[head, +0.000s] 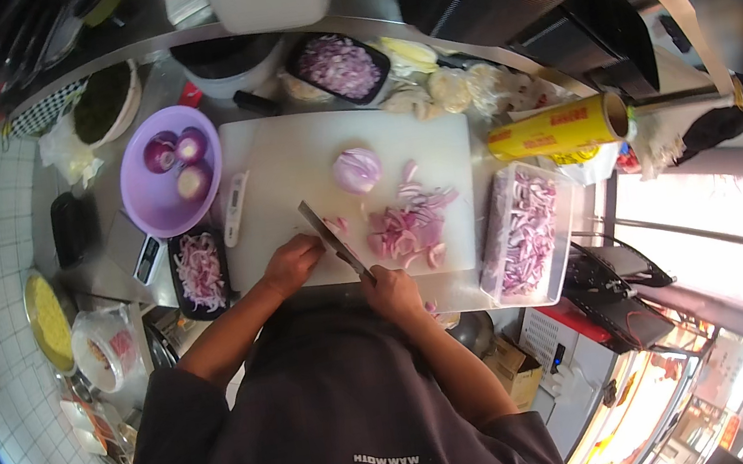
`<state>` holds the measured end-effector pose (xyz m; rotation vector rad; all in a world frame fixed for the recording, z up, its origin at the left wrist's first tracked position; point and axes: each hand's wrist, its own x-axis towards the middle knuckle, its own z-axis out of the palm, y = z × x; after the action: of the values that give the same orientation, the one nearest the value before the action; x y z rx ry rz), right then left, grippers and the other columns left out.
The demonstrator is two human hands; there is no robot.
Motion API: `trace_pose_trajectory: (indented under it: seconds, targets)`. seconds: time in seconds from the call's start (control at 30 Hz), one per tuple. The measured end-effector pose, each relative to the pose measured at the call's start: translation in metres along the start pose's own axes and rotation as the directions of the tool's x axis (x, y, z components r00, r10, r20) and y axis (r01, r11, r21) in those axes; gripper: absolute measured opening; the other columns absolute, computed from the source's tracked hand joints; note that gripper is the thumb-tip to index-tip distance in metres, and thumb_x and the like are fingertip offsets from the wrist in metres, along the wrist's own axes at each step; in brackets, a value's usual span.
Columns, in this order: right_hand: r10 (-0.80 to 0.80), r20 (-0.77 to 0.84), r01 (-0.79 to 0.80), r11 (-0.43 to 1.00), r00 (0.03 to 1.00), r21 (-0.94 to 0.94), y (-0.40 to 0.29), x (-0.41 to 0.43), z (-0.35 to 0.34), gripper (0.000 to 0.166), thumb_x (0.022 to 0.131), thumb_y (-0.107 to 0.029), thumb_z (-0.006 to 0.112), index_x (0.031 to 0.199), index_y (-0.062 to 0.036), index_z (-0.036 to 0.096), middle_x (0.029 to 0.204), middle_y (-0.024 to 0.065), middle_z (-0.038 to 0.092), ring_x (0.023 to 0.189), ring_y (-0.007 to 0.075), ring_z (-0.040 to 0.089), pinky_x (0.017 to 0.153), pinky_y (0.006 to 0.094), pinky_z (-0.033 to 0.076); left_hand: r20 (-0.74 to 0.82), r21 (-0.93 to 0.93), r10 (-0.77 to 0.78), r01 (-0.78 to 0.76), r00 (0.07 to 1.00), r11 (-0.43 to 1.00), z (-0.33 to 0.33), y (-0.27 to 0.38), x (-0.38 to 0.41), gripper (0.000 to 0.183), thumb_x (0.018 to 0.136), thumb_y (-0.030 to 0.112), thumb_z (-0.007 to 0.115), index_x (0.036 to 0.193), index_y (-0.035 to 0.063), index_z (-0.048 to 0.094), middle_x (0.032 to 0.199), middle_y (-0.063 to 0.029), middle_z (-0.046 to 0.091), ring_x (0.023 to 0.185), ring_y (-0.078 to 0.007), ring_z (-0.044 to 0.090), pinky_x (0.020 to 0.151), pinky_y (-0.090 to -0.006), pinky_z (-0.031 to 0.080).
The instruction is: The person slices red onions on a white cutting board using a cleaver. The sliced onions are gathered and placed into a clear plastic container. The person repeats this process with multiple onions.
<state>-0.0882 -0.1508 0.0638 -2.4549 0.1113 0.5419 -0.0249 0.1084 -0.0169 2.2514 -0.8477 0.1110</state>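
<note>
My right hand (392,292) grips the handle of a kitchen knife (328,232), its blade slanting up and left over the white cutting board (270,154). At the board's near edge, left of the blade, my left hand (297,263) has its fingers curled; whether they hold a piece of onion is hidden. Small red onion pieces (340,224) lie just right of the blade. Further right is a pile of sliced red onion (406,231). A peeled onion piece (357,170) rests above it, rounded side up. A white folding thermometer (237,209) lies at the board's left edge.
Left of the board stand a purple bowl (134,186) with red onions, a black tray of sliced onion (201,272) and a small scale (148,259). At right are a clear container of sliced onion (526,233) and a yellow film roll (555,128). Chopped onion fills a black tray (339,68) behind.
</note>
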Motion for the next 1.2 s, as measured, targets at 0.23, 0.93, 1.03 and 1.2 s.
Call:
trace_pose_trajectory:
  seconds: [0.23, 0.93, 1.03, 1.2]
  targets:
    - [0.129, -0.221, -0.081, 0.974, 0.967, 0.213, 0.032, -0.023, -0.076, 0.032, 0.100, -0.033, 0.075, 0.094, -0.0016, 0.074, 0.076, 0.0273, 0.070, 0.076, 0.0483, 0.073, 0.068, 0.0558, 0.056, -0.057, -0.096, -0.045, 0.039, 0.997, 0.995, 0.034, 0.057, 0.057, 0.021, 0.086, 0.010, 0.077, 0.107, 0.0076, 0.075, 0.113, -0.0096, 0.073, 0.101, -0.0334, 0.071, 0.092, -0.0475, 0.059]
    - [0.268, -0.362, -0.191, 0.953, 0.893, 0.234, 0.088, -0.055, -0.128, 0.034, 0.103, -0.028, 0.071, 0.089, 0.0026, 0.071, 0.072, 0.0252, 0.071, 0.069, 0.0450, 0.074, 0.064, 0.0522, 0.055, 0.143, -0.199, -0.145, 0.172, 0.979, 0.965, 0.045, 0.096, 0.128, 0.020, 0.090, 0.014, 0.077, 0.109, 0.0095, 0.079, 0.109, -0.0070, 0.076, 0.112, -0.0325, 0.067, 0.099, -0.0464, 0.054]
    - [0.176, -0.206, -0.154, 0.981, 0.963, 0.120, 0.060, -0.049, -0.103, 0.036, 0.102, -0.030, 0.071, 0.087, 0.0026, 0.070, 0.073, 0.0254, 0.070, 0.070, 0.0479, 0.072, 0.064, 0.0535, 0.054, 0.173, -0.155, -0.313, 0.340, 0.934, 0.928, 0.005, 0.059, 0.054, 0.017, 0.096, 0.016, 0.077, 0.111, 0.0100, 0.080, 0.109, -0.0073, 0.079, 0.109, -0.0337, 0.068, 0.099, -0.0456, 0.055]
    - [-0.031, -0.061, 0.031, 0.999, 0.998, 0.009, 0.006, -0.028, -0.056, 0.027, 0.100, -0.031, 0.071, 0.090, -0.0063, 0.072, 0.074, 0.0249, 0.072, 0.073, 0.0481, 0.073, 0.068, 0.0601, 0.058, 0.167, -0.001, -0.421, 0.427, 0.891, 0.904, -0.040, 0.020, -0.009, 0.016, 0.096, 0.015, 0.078, 0.112, 0.0100, 0.077, 0.103, -0.0096, 0.077, 0.104, -0.0335, 0.070, 0.092, -0.0459, 0.057]
